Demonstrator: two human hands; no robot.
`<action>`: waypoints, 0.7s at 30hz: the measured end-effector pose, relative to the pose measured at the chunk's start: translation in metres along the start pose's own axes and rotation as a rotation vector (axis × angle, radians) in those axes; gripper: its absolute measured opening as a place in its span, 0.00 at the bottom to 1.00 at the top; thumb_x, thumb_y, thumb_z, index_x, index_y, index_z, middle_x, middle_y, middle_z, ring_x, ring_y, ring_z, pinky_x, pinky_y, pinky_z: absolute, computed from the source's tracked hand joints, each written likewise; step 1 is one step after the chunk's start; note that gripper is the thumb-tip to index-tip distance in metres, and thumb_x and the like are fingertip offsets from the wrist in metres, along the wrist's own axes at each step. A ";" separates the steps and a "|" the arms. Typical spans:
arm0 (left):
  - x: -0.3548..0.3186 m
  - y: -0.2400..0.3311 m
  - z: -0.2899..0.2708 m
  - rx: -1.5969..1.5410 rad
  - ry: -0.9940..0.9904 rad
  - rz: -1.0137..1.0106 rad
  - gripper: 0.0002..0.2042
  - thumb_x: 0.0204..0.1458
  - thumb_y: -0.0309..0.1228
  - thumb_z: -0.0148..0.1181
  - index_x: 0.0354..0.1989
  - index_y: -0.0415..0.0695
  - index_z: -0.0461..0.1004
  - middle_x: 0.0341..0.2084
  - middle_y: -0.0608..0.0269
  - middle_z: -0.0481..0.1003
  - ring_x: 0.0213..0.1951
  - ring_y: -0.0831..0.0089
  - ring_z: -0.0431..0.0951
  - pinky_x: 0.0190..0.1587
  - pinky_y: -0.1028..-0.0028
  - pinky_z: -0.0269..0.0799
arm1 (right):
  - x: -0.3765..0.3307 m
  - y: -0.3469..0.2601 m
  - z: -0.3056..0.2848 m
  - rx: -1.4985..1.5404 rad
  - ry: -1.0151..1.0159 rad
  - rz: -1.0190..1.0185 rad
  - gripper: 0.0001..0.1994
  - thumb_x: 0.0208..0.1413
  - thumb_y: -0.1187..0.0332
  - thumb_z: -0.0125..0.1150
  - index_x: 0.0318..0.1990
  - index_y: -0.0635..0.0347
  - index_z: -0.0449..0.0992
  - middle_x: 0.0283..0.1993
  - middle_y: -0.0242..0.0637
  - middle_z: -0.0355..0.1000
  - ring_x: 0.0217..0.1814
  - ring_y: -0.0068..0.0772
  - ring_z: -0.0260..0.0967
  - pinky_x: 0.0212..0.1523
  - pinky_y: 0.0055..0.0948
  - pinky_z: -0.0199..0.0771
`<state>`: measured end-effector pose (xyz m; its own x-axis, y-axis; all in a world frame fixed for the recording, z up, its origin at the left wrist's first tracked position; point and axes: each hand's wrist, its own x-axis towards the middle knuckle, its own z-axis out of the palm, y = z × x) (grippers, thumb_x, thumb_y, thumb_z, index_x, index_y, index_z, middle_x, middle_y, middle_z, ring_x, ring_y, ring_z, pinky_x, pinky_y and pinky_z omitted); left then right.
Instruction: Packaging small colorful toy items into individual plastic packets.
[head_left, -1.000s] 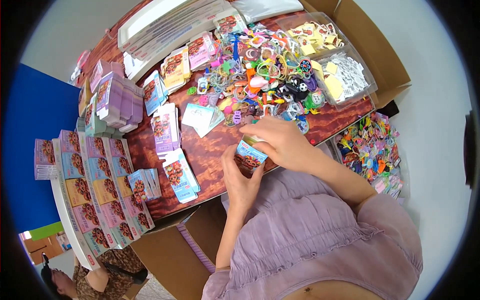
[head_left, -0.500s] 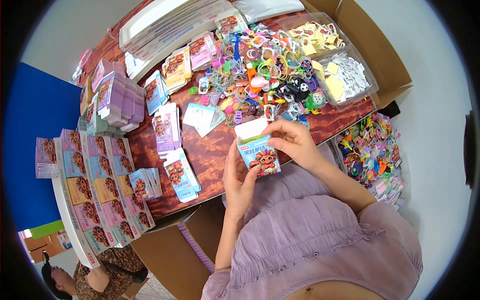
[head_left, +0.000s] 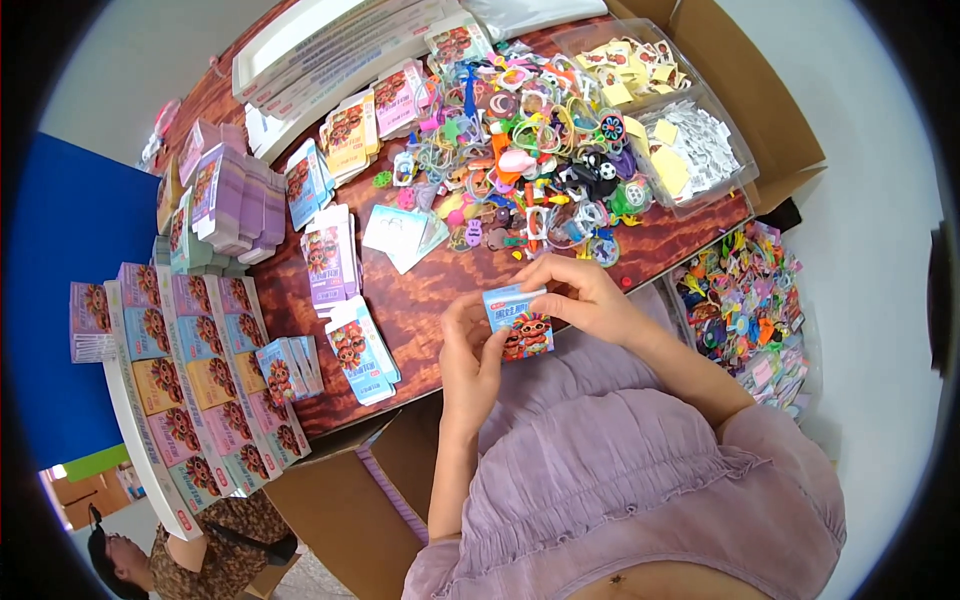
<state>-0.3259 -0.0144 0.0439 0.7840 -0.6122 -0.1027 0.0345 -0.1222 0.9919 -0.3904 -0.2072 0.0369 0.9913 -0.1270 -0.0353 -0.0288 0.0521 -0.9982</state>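
Note:
A small blue cardboard box [head_left: 517, 322] with a colourful cartoon character on its front is held between my two hands, over the table's front edge. My left hand [head_left: 470, 350] wraps its left side, thumb on the front. From the upper right, my right hand [head_left: 580, 295] has its fingers pinched on the top edge, where the white flap no longer stands up. What lies inside the box cannot be seen. Beyond my hands spreads a big heap of colourful small toys and bands [head_left: 530, 150]. To the left lie flat blue cartons [head_left: 362, 350] and purple cartons [head_left: 330, 260].
Display trays of small boxes [head_left: 205, 380] stand at the left, beside stacked purple cartons [head_left: 235, 200]. Clear plastic bins [head_left: 695, 155] hold paper pieces at the far right. White papers [head_left: 400, 235] lie mid-table. An open cardboard box [head_left: 340, 510] sits below the edge. Another person [head_left: 190, 550] is at lower left.
The box's white top flap stood up half a second ago and is now folded down. My right hand has come lower and closer over the box's top.

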 end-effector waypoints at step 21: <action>-0.005 0.007 0.001 0.185 -0.085 0.002 0.25 0.54 0.15 0.56 0.61 0.42 0.63 0.44 0.50 0.75 0.41 0.62 0.79 0.43 0.68 0.76 | -0.003 -0.022 -0.015 -0.443 -0.088 -0.220 0.08 0.53 0.76 0.61 0.40 0.65 0.79 0.46 0.43 0.77 0.49 0.40 0.76 0.48 0.33 0.75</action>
<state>-0.3300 -0.0127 0.0509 0.7282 -0.6757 -0.1144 -0.0875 -0.2573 0.9624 -0.3951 -0.2232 0.0579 0.9865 -0.0027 0.1635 0.1492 -0.3947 -0.9066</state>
